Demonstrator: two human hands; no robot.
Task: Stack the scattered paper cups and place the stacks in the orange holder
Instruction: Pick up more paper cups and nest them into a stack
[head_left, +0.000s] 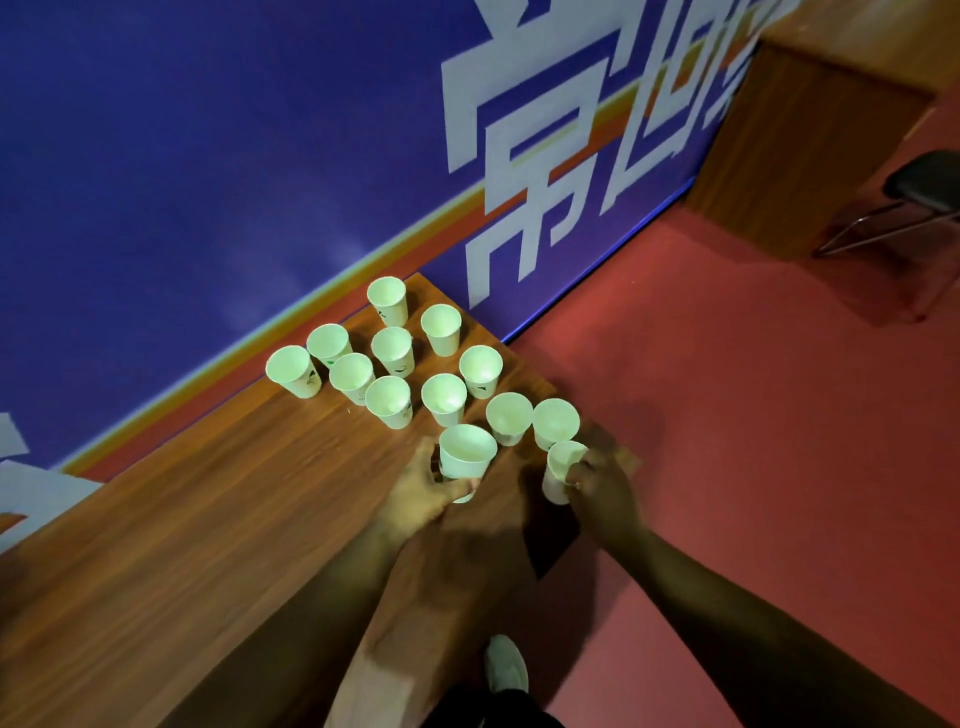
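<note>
Several white paper cups stand upright and apart at the far right end of a wooden table (208, 519). My left hand (421, 493) grips one cup (466, 457) from its left side, holding it a little tilted. My right hand (602, 493) grips another cup (560, 470) near the table's right edge, fingers curled over its rim and side. Two loose cups (509, 418) (555, 423) stand just behind these. No orange holder shows in this view.
A blue banner wall (208, 156) with white characters runs along the table's far side. Red carpet (727, 415) lies to the right. A wooden cabinet (789, 156) and a black chair (924, 192) stand at the far right. A shoe (506, 670) shows below.
</note>
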